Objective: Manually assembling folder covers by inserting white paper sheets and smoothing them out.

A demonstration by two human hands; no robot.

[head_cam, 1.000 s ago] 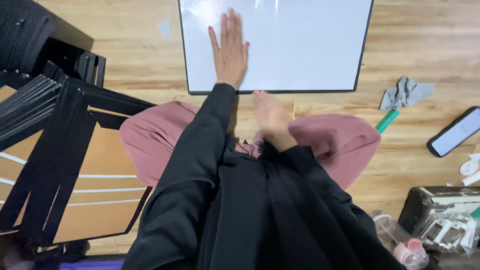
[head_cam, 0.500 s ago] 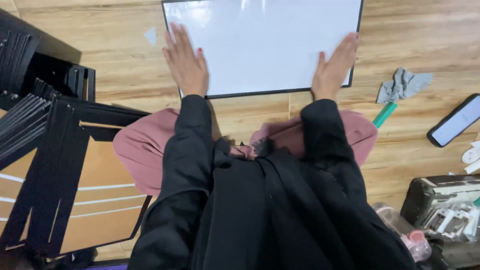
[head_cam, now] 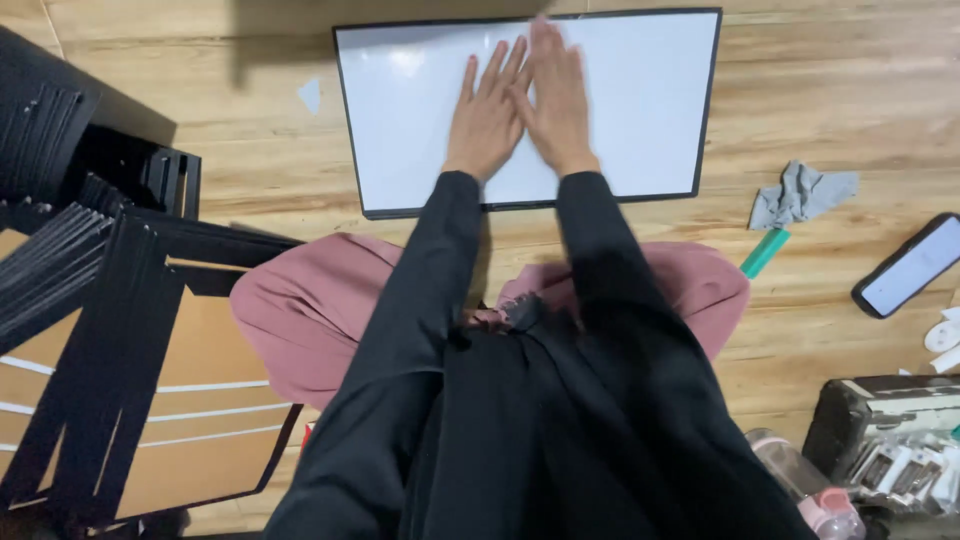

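A white panel in a thin black frame [head_cam: 400, 110] lies flat on the wooden floor in front of my crossed legs. My left hand [head_cam: 487, 115] and my right hand [head_cam: 555, 100] both rest palm down on its white face, side by side near the middle, fingers spread and pointing away from me. The right hand is slightly blurred. Neither hand holds anything. Both arms wear black sleeves.
A stack of black frames [head_cam: 90, 330] over brown backing boards lies at the left. At the right are a grey cloth [head_cam: 800, 193], a green pen-like tool [head_cam: 765, 252], a phone [head_cam: 910, 265], a dark box of small parts [head_cam: 890, 440] and a clear bottle [head_cam: 810, 490].
My hands were apart at the panel's lower corners half a second ago. Both have slid inward to meet at the middle of the white face.
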